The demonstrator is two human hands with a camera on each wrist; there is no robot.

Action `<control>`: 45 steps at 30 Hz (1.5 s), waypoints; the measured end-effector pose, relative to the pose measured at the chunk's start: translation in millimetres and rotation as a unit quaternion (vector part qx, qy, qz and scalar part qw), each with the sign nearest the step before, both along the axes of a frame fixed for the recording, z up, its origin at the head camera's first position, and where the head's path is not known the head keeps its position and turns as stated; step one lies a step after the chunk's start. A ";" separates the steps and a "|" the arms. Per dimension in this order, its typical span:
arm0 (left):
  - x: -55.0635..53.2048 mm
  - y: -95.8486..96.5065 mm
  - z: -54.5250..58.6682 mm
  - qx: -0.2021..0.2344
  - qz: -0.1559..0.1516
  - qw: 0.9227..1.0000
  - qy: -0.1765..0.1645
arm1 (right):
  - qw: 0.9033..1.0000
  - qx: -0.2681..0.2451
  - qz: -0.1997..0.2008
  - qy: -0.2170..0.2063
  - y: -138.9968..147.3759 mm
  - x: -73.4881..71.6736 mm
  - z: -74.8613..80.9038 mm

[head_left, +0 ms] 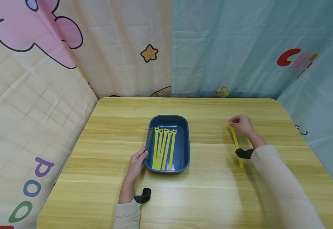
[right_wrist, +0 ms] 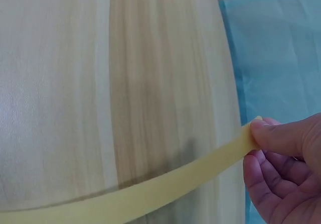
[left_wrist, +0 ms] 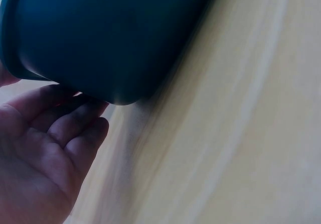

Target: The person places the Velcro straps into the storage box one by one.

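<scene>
A dark blue rectangular tray (head_left: 185, 143) sits near the middle of the table. Several yellow hook-and-loop cable ties (head_left: 162, 149) lie side by side in it, slotted heads toward the far end. At its near left corner, my left hand (head_left: 136, 163) holds the rim, thumb on top and fingers (left_wrist: 83, 121) against the outer wall. To the right of the tray, my right hand (head_left: 242, 124) pinches one end of another yellow cable tie (right_wrist: 165, 189) between thumb and fingers. This tie's length slants down toward the near side, partly hidden in the head view by the black wrist camera.
The wooden table (head_left: 120, 127) has rounded far corners, and its right edge shows close to my hand in the right wrist view. Printed curtains (head_left: 212, 47) hang behind the table and along both sides. A black camera (head_left: 143, 195) sits on my left wrist.
</scene>
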State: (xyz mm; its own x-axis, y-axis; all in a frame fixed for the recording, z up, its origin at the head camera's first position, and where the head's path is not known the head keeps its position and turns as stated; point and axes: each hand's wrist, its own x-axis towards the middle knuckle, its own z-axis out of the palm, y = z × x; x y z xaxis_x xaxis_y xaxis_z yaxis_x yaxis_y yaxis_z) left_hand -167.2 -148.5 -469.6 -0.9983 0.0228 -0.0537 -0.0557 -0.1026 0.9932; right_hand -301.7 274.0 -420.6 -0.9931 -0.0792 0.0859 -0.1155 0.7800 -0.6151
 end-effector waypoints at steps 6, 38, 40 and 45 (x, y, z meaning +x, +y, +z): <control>0.9 -0.6 0.3 0.002 0.000 1.000 0.000 | 1.000 -0.007 0.006 -0.011 -0.7 6.7 10.9; 0.1 0.3 0.4 0.002 0.004 1.000 0.005 | 0.999 -0.027 0.015 0.024 -7.3 39.3 55.7; 0.2 0.1 0.5 0.001 0.001 1.000 0.010 | 0.999 -0.032 0.017 0.029 -9.1 40.8 58.8; 1.1 -0.4 1.1 0.000 -0.003 1.000 0.013 | 0.998 -0.045 0.010 0.047 -18.1 47.9 70.3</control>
